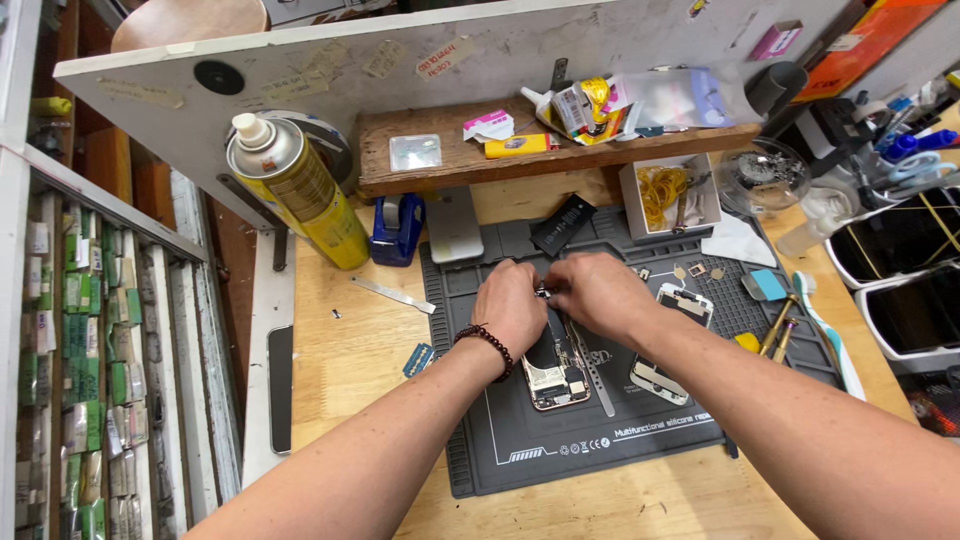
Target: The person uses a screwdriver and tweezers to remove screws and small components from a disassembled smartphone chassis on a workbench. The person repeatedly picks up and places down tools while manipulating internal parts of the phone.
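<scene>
The phone (556,368) is lying opened, insides up, on the grey mat (600,440) at the middle of the wooden bench (340,360), and both hands are meeting over its top end. Seen from the head camera, the left hand (510,305), with a bead bracelet (486,345) at the wrist, is curling down onto the phone's upper edge; its fingers look closed on the case, though exactly what they are pinching is hidden. The right hand (598,292) is closing on a small dark tool (543,291) whose tip is showing between the two hands. Work this fine is going best, I judge, with the left hand pinning the phone flat and the right moving only at the fingertips. Both forearms are reaching in from the lower edge, wrists low, knuckles nearly touching. A second phone part (668,345) is lying just right of the phone, a metal strip (597,372) between them. A yellow spray can (298,185) is standing well apart at the left.
</scene>
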Tool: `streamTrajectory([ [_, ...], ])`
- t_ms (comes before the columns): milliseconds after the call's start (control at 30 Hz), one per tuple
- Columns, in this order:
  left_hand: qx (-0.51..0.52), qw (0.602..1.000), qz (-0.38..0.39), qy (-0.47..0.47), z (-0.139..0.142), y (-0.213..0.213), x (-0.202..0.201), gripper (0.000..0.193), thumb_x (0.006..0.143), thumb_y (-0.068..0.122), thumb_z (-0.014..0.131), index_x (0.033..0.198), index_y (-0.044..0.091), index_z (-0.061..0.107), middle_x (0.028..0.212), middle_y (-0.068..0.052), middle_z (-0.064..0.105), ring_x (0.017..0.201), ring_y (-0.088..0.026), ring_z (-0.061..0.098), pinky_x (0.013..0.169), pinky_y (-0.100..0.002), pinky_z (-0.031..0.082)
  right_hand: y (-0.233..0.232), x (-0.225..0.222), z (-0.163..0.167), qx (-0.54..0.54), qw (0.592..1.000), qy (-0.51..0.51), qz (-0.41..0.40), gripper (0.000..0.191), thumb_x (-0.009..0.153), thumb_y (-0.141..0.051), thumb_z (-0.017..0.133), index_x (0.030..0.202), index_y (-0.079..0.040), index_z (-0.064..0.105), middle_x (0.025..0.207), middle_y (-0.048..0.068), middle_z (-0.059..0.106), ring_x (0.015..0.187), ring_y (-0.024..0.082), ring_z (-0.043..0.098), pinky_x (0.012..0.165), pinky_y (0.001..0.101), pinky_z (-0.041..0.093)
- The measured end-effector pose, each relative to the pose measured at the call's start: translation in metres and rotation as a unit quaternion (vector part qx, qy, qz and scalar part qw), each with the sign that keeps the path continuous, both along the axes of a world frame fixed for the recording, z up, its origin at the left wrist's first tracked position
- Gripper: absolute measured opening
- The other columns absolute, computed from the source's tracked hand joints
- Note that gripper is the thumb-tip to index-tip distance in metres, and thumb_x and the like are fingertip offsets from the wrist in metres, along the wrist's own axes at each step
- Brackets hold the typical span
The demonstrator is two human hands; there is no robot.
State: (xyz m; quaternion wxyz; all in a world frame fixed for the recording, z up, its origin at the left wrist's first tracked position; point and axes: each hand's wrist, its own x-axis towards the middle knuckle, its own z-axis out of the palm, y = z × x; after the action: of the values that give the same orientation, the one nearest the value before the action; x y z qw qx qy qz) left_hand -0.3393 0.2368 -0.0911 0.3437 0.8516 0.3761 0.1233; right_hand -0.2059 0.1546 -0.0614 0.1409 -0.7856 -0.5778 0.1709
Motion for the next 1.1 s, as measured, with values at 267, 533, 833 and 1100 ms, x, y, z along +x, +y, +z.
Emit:
streamTrajectory([
  [267,-0.013,1.0,0.02,-0.006,0.003,0.0,-0.001,0.015,0.078,0.014,0.077,0.088,0.003,0.074,0.108,-0.019,0.068,0.098,-0.04,0.068,0.087,-0.047,0.056,-0.007,-0.003,-0.006,0.037,0.998,-0.041,0.006,0.016,0.088,-0.021,0.066,0.096,-0.011,0.077,0.094,0.011,0.073,0.09,0.037,0.069,0.08,0.0486,0.054],
  [533,-0.02,0.999,0.034,-0.005,0.006,-0.001,-0.002,0.016,0.079,0.014,0.074,0.092,0.005,0.076,0.109,-0.018,0.07,0.099,-0.038,0.069,0.087,-0.046,0.056,-0.015,-0.008,-0.009,0.091,0.995,-0.038,-0.007,0.015,0.09,-0.017,0.064,0.097,-0.006,0.072,0.098,0.014,0.071,0.091,0.038,0.068,0.081,0.0483,0.054],
  [833,0.007,0.994,0.098,-0.039,0.013,0.014,-0.003,0.011,0.086,0.017,0.071,0.091,0.01,0.078,0.101,-0.016,0.075,0.095,-0.035,0.072,0.086,-0.045,0.057,-0.012,-0.002,-0.005,0.071,0.984,0.077,-0.146,0.019,0.087,-0.018,0.068,0.099,-0.006,0.074,0.089,0.015,0.076,0.083,0.032,0.074,0.077,0.0404,0.057],
  [1100,-0.467,0.861,0.15,-0.134,0.012,0.023,-0.005,0.02,0.094,0.021,0.07,0.098,0.002,0.071,0.084,-0.007,0.069,0.06,-0.015,0.062,0.051,-0.032,0.052,-0.006,0.002,0.005,0.118,0.964,0.18,-0.157,0.019,0.081,-0.018,0.076,0.094,-0.005,0.077,0.083,0.007,0.078,0.074,0.014,0.072,0.069,0.0304,0.056],
])
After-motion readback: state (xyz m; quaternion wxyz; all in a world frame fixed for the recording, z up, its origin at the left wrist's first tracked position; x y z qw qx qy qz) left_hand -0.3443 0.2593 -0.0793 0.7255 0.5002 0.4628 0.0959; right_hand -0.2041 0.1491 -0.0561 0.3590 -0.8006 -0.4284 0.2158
